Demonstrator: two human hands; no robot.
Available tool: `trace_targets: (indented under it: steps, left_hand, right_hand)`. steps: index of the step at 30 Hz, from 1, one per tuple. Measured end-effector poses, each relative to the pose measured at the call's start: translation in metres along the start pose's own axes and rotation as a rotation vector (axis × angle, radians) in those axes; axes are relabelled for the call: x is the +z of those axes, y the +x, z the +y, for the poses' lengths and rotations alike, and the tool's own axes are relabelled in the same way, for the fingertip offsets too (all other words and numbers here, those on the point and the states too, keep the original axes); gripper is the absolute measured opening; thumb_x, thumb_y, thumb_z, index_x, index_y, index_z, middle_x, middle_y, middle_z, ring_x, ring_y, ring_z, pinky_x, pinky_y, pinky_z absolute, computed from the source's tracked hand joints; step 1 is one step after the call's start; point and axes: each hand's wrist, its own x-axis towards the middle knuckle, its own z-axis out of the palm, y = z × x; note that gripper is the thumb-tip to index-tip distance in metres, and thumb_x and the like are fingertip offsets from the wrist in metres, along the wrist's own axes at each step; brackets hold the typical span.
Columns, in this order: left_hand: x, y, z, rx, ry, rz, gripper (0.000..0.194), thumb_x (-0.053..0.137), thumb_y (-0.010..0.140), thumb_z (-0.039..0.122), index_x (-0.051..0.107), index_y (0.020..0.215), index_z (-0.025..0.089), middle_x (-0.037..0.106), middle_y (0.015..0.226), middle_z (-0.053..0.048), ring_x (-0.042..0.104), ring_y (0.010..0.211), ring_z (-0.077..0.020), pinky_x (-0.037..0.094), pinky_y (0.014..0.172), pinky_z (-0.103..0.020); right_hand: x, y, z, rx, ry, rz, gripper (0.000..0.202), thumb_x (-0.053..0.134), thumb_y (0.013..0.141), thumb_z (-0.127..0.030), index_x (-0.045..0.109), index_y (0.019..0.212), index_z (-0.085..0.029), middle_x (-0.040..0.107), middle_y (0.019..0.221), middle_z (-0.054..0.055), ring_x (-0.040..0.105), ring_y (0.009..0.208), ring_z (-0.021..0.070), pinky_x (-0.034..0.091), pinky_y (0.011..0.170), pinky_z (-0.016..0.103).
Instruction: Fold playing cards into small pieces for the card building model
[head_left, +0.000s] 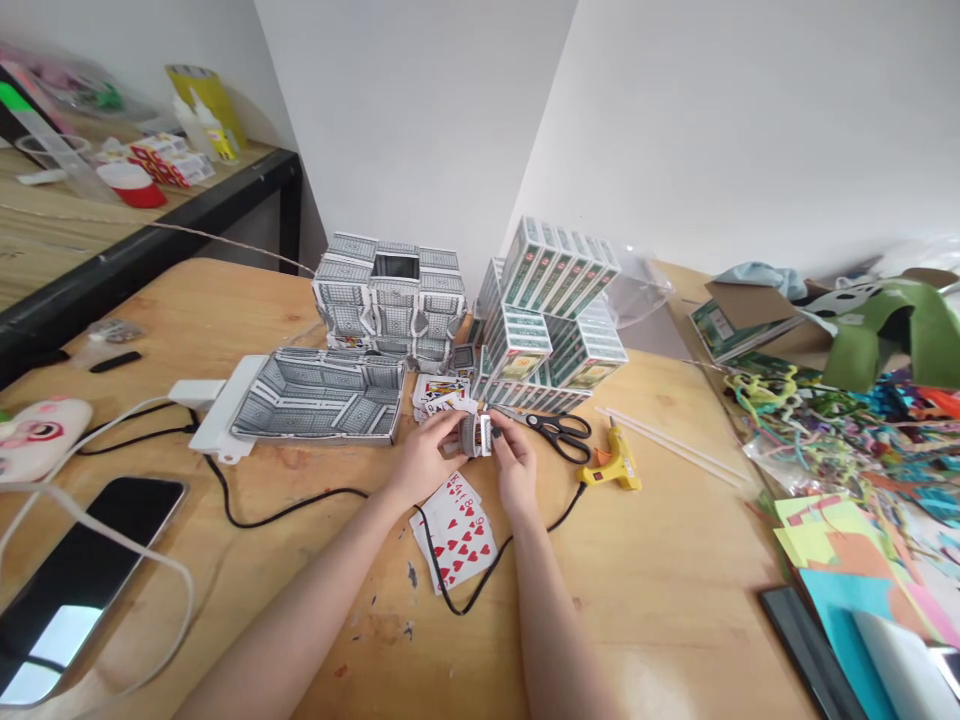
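Between the fingers of my left hand (429,458) and my right hand (515,462) is a small folded playing card (475,437), its grey patterned back showing. Both hands are closed on it, one at each side. Below them a fan of heart playing cards (459,535) lies face up, crossed by a black cord. More loose cards (441,391) lie just behind my left hand. Black-handled scissors (559,433) and a yellow glue gun (613,462) rest right of my right hand.
An open tray made of cards (322,400) and a card-built box (390,295) stand back left. Card packs (555,280) are stacked behind the scissors. A phone (82,580) lies front left; colored paper (847,560) lies right. Clear sticks (671,447) lie past the glue gun.
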Motion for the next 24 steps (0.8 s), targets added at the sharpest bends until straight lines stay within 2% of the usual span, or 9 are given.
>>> trace_targets:
  steps: [5, 10, 14, 18, 24]
  left_hand:
    - [-0.0009, 0.0004, 0.0020, 0.033, 0.125, 0.019, 0.053, 0.060, 0.068, 0.009, 0.049, 0.119, 0.021, 0.054, 0.119, -0.008, 0.060, 0.101, -0.0187, 0.054, 0.086, -0.035]
    - [-0.0051, 0.0003, 0.0057, 0.079, 0.347, 0.081, 0.053, 0.060, 0.068, 0.009, 0.050, 0.119, 0.021, 0.055, 0.119, -0.007, 0.053, 0.111, -0.0213, 0.047, 0.095, -0.038]
    - [-0.0065, -0.0011, 0.0083, 0.135, 0.454, 0.074, 0.053, 0.054, 0.070, 0.005, 0.050, 0.120, 0.022, 0.054, 0.122, -0.005, 0.051, 0.114, -0.0199, 0.044, 0.099, -0.036]
    - [-0.0051, -0.0025, 0.0081, 0.164, 0.501, 0.063, 0.055, 0.050, 0.071, 0.002, 0.048, 0.122, 0.023, 0.052, 0.124, -0.005, 0.049, 0.116, -0.0191, 0.043, 0.100, -0.035]
    - [-0.0030, -0.0025, 0.0063, 0.152, 0.517, 0.103, 0.057, 0.050, 0.070, 0.000, 0.047, 0.122, 0.023, 0.050, 0.126, -0.006, 0.046, 0.119, -0.0203, 0.041, 0.102, -0.037]
  right_hand:
    - [0.0050, -0.0021, -0.0007, 0.011, -0.031, -0.001, 0.036, 0.062, 0.073, -0.033, 0.061, 0.108, -0.022, 0.064, 0.111, 0.005, 0.057, 0.104, 0.0223, 0.042, 0.093, 0.040]
    - [0.0086, -0.0036, -0.0012, 0.038, -0.145, 0.023, 0.036, 0.063, 0.071, -0.036, 0.064, 0.102, -0.018, 0.069, 0.098, 0.007, 0.063, 0.088, 0.0219, 0.052, 0.076, 0.035]
    - [0.0065, -0.0029, 0.0023, 0.068, -0.214, 0.042, 0.035, 0.064, 0.069, -0.036, 0.065, 0.096, -0.015, 0.071, 0.087, 0.007, 0.065, 0.077, 0.0212, 0.053, 0.065, 0.032]
    - [0.0076, -0.0035, 0.0022, 0.054, -0.219, 0.047, 0.027, 0.062, 0.070, -0.035, 0.066, 0.089, -0.016, 0.071, 0.084, 0.006, 0.066, 0.075, 0.0208, 0.054, 0.065, 0.032]
    - [0.0090, -0.0046, -0.0025, 0.076, -0.133, 0.017, 0.028, 0.061, 0.071, -0.034, 0.067, 0.091, -0.016, 0.071, 0.089, 0.006, 0.066, 0.078, 0.0213, 0.053, 0.069, 0.033]
